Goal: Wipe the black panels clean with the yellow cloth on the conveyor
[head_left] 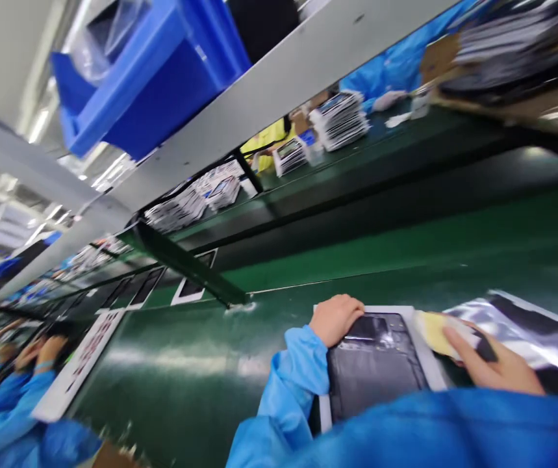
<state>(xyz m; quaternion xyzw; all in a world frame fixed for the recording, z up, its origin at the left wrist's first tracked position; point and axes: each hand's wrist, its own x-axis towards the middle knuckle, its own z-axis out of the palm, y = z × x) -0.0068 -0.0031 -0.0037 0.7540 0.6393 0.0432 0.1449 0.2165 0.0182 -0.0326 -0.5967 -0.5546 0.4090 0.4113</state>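
A tablet (376, 370) with a dark inner face and a white border lies on the green bench in front of me. My left hand (336, 320) curls over its upper left corner, gripping the edge. Beside the tablet's right edge, my right hand (497, 364) pinches a pale yellow pad (434, 333) with white and dark parts; its exact kind is unclear. Glossy film-like sheeting (493, 325) lies just beyond the right hand. My blue sleeve hides the tablet's lower part.
A metal shelf beam (279, 91) crosses above, carrying a blue bin (162, 78). A green support post (191, 266) meets the bench. Stacked tablet parts (340, 120) stand on the far shelf. A long printed strip (81, 364) lies left, near co-workers in blue sleeves (20, 403).
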